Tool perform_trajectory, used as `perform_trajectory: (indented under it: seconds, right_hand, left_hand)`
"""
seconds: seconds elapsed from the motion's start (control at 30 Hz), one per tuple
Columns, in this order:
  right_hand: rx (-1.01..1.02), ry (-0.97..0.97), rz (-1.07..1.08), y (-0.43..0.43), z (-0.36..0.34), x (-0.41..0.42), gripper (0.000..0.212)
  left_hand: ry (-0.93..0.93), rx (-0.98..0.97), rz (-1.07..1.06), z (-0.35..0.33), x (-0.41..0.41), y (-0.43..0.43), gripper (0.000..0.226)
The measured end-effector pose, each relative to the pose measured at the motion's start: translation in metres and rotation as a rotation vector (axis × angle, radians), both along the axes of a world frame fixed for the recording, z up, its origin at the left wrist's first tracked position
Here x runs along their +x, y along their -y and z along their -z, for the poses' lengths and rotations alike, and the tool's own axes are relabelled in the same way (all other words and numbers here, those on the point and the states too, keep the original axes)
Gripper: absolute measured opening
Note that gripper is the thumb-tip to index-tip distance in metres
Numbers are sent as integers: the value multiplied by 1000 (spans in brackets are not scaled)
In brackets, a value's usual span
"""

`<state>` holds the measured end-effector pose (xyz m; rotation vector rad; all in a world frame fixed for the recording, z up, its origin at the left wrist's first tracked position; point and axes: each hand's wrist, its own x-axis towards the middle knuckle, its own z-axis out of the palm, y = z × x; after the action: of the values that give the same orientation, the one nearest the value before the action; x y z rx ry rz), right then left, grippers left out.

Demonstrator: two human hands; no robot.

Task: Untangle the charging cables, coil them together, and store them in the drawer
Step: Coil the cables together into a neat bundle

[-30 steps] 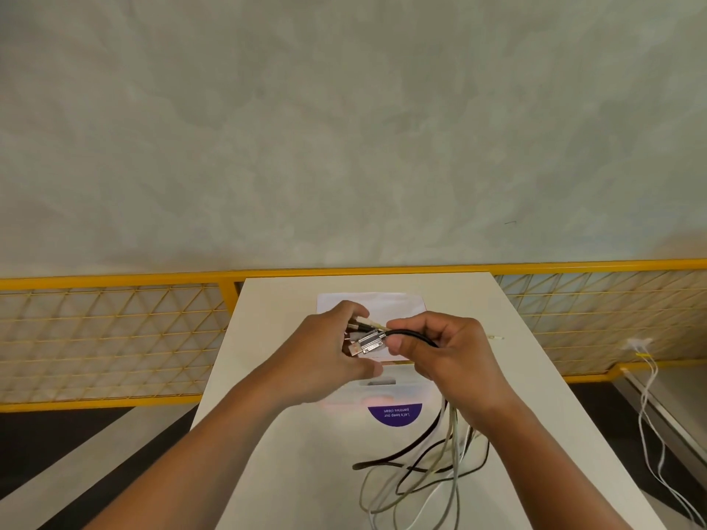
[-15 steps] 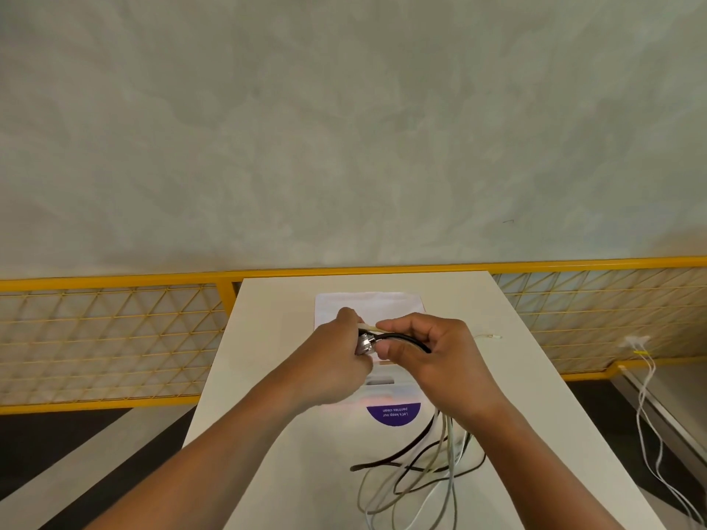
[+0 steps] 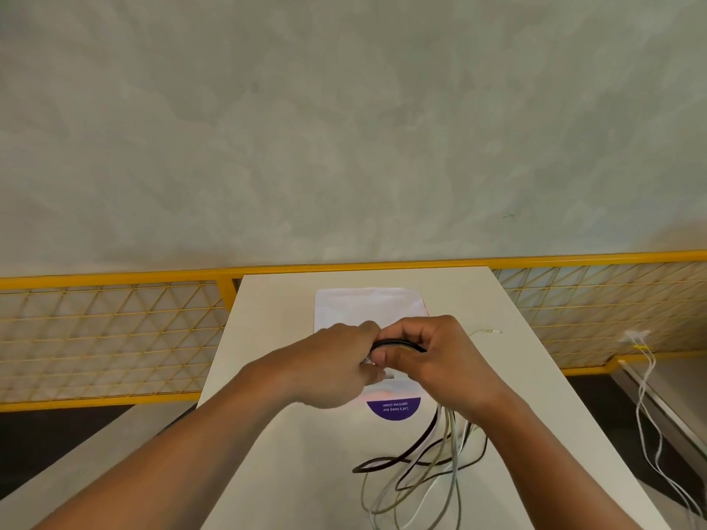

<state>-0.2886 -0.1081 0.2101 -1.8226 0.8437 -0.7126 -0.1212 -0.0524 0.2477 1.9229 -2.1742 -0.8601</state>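
Over the white table (image 3: 275, 376) my left hand (image 3: 336, 365) and my right hand (image 3: 440, 357) meet, both gripping the same bundle of cable ends. A black cable (image 3: 398, 343) arches between the two fists, and a metal plug tip shows under my left fingers. Black, grey and white cables (image 3: 424, 464) hang from my right hand and lie in loose loops on the table near me. One thin white cable end (image 3: 486, 331) lies apart, just right of my right hand. No drawer is in view.
A white sheet with a purple sticker (image 3: 394, 407) lies under my hands. A yellow mesh railing (image 3: 114, 330) runs behind the table, in front of a grey wall. More white cables (image 3: 646, 395) hang at the far right, beyond the table.
My hands have closed together: the left fist now covers the silver plugs that showed between the hands a second ago. Both hands sit slightly higher over the white sheet.
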Motion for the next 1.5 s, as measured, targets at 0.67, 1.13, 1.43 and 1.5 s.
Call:
perform_trajectory:
  seconds: [0.67, 1.13, 1.43, 1.5]
  right_hand:
    - [-388, -297, -141, 7, 10, -14, 20]
    - [-273, -259, -135, 8, 7, -10, 18]
    - [-286, -289, -110, 11, 9, -15, 25]
    - [-295, -288, -101, 11, 9, -15, 29]
  left_hand:
    - [-634, 374, -113, -1, 24, 1, 31]
    - [-662, 273, -239, 7, 9, 5, 41]
    - [-706, 301, -277, 10, 13, 5, 35]
    - [-733, 313, -301, 11, 13, 6, 34]
